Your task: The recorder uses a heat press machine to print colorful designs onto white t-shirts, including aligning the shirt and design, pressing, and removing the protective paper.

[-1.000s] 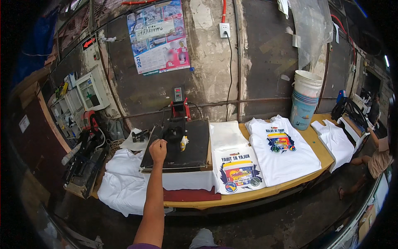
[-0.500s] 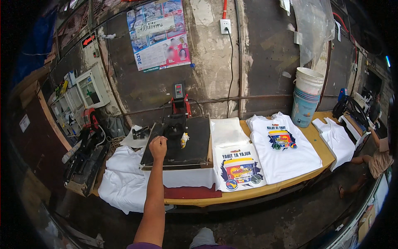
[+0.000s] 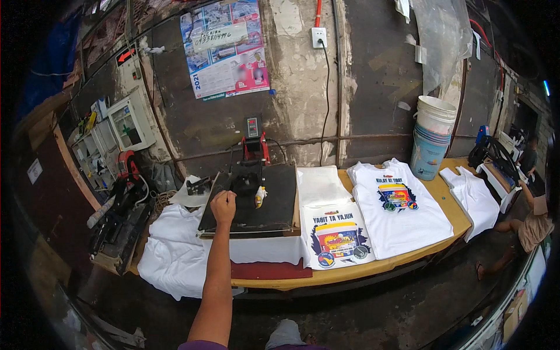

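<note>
A heat press [image 3: 277, 213] with a flat dark top plate and a red frame stands on the yellow table, a small control box [image 3: 252, 126] above it. My left hand [image 3: 223, 207] is closed in a fist over the left part of the plate; whatever it grips is hidden under the fingers. Just right of the fist, a piece wrapped in yellow and white [image 3: 260, 197] sticks up from the press. White cloth [image 3: 268, 251] hangs out below the plate's front edge. My right hand is out of view.
Right of the press lie a printed transfer sheet [image 3: 338, 236], a white printed T-shirt [image 3: 402, 219] and a folded white shirt [image 3: 471, 197]. Stacked buckets [image 3: 429, 149] stand behind. White cloth [image 3: 172, 254] and a second press [image 3: 125, 219] are at left. Another person [image 3: 534, 216] is far right.
</note>
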`<state>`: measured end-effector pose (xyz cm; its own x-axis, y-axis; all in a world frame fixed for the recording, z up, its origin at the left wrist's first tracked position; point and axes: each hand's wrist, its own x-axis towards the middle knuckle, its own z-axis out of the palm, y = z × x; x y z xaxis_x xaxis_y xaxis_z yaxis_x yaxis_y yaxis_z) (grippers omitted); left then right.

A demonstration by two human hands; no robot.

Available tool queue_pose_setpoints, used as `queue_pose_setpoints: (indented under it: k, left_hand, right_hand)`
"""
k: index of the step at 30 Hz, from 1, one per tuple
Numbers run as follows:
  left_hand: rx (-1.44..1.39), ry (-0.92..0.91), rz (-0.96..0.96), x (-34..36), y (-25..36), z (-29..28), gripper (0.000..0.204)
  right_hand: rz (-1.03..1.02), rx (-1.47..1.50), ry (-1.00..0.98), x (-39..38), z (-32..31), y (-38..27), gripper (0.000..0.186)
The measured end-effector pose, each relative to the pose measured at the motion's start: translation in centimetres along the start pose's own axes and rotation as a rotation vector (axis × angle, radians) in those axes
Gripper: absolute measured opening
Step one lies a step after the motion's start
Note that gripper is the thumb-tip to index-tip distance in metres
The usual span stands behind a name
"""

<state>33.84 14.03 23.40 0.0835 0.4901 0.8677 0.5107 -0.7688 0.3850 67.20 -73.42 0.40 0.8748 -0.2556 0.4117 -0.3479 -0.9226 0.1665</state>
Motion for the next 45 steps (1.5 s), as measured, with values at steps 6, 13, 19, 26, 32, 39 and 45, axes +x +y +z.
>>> queue_pose_setpoints:
  k: [6, 13, 19, 26, 32, 39, 45]
  left_hand:
    - [0.003, 0.016, -0.003, -0.1, 0.1, -0.1, 0.018]
    - [0.001, 0.002, -0.013, 0.1, 1.0, 0.0, 0.016]
    - [-0.01, 0.006, -0.013, 0.0, 0.8, -0.1, 0.016]
    - [0.015, 0.004, -0.018, 0.0, 0.3, 0.0, 0.018]
    - [0.023, -0.004, -0.035, -0.1, 0.4, 0.0, 0.019]
    - [0.018, -0.005, -0.033, 0.1, 0.7, 0.2, 0.018]
    - [0.015, -0.009, -0.039, -0.1, 0.5, -0.2, 0.019]
  right_hand:
    - [0.047, 0.018, -0.064, -0.9, -6.6, -2.5, 0.058]
    - [-0.083, -0.11, 0.067, -0.5, -2.4, -0.7, 0.057]
    - [-0.17, -0.226, 0.048, -0.4, -3.4, -0.9, 0.041]
    - [-0.169, -0.279, -0.029, -1.2, -5.9, -1.9, 0.036]
    - [-0.162, -0.307, -0.05, -0.4, -2.9, -0.9, 0.037]
    - [-0.127, -0.198, -0.035, -0.1, 0.8, 0.4, 0.043]
    - [0.002, -0.014, -0.037, -0.7, -5.8, -2.0, 0.057]
